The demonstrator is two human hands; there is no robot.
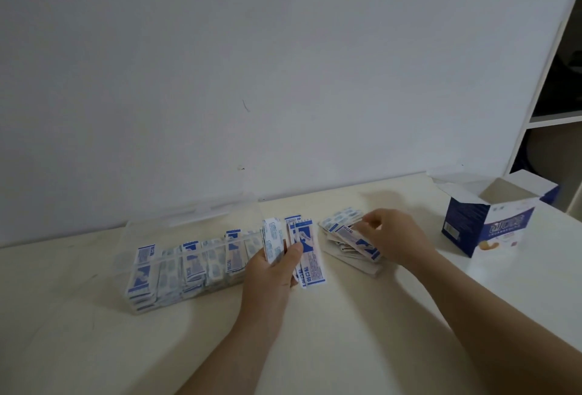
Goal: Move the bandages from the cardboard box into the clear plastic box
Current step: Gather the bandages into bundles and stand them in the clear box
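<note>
A pale worktop (94,331) stood against a plain white wall (283,48), with a shelf unit (551,117) at the far right.

The bandages were thin, flat strips in paper wrappers. I judged them very light, flexible and a little slippery against each other, so a stack could easily fan out or slide apart. The safest hold seemed to be a pinch across the flat faces near the middle, with only a few taken at one time.

The left hand (271,271) grasped a small bundle (310,253) in this way, thumb on the front, just beside the right end of the clear plastic box (148,232). The bundle was already spread a little. The right hand (393,237) rested on a loose pile (343,237) that lay on the worktop, its fingers bent on the top wrappers and apparently pinching one.

The clear plastic box held several rows of bandages (192,265), standing close together and filling most of it. The cardboard box (485,227) stood well apart to the right with its flaps open. Whether anything remained inside it could not be seen.
</note>
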